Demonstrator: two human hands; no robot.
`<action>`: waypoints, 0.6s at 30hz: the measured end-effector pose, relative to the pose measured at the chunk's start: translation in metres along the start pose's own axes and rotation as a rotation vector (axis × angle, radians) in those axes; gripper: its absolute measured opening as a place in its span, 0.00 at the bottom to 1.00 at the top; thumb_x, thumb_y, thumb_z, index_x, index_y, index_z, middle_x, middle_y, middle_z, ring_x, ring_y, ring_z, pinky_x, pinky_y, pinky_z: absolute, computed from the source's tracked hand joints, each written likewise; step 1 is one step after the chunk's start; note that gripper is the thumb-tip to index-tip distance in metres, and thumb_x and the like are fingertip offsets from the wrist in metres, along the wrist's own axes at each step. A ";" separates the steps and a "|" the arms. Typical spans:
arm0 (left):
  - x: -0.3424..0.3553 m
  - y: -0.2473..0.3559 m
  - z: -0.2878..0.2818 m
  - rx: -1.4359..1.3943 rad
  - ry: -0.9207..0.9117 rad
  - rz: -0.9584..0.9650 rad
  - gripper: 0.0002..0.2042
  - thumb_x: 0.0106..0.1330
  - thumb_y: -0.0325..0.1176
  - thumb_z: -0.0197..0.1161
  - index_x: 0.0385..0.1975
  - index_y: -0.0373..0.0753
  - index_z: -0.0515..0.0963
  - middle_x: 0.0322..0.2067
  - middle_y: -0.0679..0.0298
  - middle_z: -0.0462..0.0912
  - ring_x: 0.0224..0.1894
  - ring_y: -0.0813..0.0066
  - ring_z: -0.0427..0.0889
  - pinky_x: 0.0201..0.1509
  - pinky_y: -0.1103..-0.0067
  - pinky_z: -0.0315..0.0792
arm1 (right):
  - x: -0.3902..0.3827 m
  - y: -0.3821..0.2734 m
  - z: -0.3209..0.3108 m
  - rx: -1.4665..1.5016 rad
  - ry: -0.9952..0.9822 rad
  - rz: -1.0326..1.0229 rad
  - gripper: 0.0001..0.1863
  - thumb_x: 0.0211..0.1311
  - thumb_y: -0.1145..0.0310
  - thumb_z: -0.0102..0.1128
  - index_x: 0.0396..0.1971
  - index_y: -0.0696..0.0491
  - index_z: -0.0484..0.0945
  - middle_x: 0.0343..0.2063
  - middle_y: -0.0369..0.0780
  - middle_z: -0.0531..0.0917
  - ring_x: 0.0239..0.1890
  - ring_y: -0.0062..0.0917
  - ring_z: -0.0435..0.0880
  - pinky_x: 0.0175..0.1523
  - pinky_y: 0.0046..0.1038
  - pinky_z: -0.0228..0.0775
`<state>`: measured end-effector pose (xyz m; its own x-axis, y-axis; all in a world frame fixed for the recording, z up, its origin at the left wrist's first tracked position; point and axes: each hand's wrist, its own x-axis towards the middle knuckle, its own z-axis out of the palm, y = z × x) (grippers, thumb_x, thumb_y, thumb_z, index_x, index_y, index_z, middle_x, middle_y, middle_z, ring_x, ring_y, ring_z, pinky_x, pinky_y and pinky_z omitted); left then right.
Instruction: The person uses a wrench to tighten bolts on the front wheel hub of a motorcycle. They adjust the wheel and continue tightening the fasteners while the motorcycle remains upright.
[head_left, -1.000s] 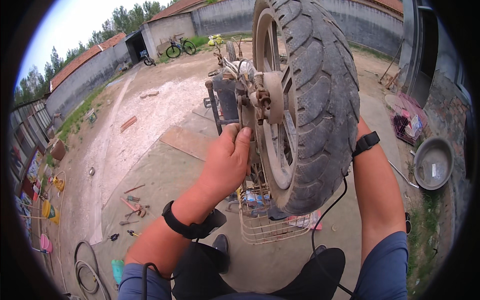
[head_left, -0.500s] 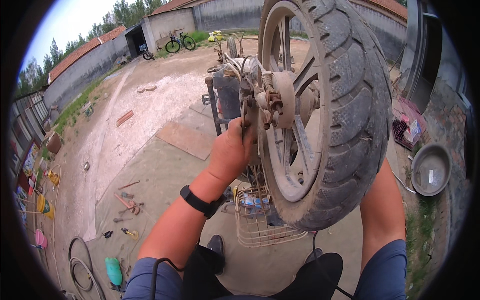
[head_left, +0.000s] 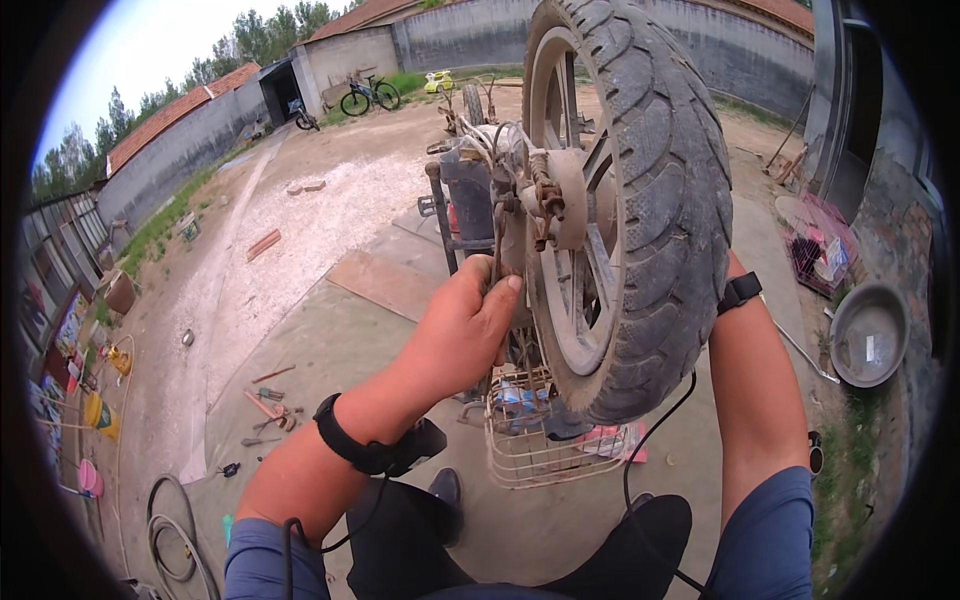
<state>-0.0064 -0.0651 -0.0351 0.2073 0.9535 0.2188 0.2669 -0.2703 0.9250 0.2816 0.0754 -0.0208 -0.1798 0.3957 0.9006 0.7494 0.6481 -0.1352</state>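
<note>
An upturned electric bike's wheel (head_left: pixel 672 200), with a worn black tyre and dusty spokes, stands before me. My left hand (head_left: pixel 462 325) is closed beside the hub, thumb pressed against the fingers, around a slim upright metal bar (head_left: pixel 498 240) that looks like a wrench. Its upper end reaches the rusty axle fittings (head_left: pixel 546 205). On the far side of the tyre, my right hand (head_left: pixel 734 267) shows only its edge above the wrist strap; the tyre hides its fingers. Under the wheel lies the bike's wire basket (head_left: pixel 530 478).
Loose hand tools (head_left: pixel 268 410) lie on the ground mat to the left, near a coiled hose (head_left: pixel 170 535). A flat board (head_left: pixel 375 285) rests beyond my left hand. At right are a grey basin (head_left: pixel 868 335) and a pink wire cage (head_left: pixel 818 240).
The wheel sits further left and lower in view, exposing more of my right wrist and its strap. My left hand has dropped slightly lower beside the hub, its thumb now showing.
</note>
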 end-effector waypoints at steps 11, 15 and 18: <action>0.011 0.017 -0.005 0.066 -0.029 -0.099 0.13 0.77 0.39 0.50 0.34 0.37 0.67 0.19 0.69 0.70 0.15 0.82 0.70 0.18 0.82 0.64 | 0.005 -0.019 -0.002 -0.117 -0.025 0.045 0.11 0.58 0.68 0.60 0.41 0.45 0.83 0.43 0.37 0.84 0.39 0.38 0.85 0.40 0.36 0.77; 0.012 0.007 0.000 0.148 0.029 -0.004 0.11 0.77 0.37 0.50 0.38 0.35 0.68 0.19 0.69 0.71 0.16 0.83 0.71 0.19 0.81 0.66 | 0.003 -0.014 -0.001 -0.133 -0.010 0.027 0.12 0.59 0.67 0.59 0.43 0.45 0.83 0.44 0.37 0.84 0.39 0.38 0.85 0.40 0.35 0.78; 0.016 -0.011 0.008 0.173 0.108 0.113 0.08 0.76 0.33 0.51 0.40 0.34 0.68 0.20 0.62 0.74 0.18 0.71 0.74 0.21 0.75 0.68 | 0.001 -0.007 0.000 -0.136 -0.014 0.021 0.13 0.58 0.67 0.59 0.44 0.45 0.82 0.44 0.37 0.84 0.40 0.38 0.85 0.41 0.35 0.77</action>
<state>0.0019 -0.0486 -0.0441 0.1456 0.9222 0.3584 0.4072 -0.3860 0.8278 0.2763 0.0707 -0.0191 -0.1719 0.4180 0.8920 0.8323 0.5460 -0.0955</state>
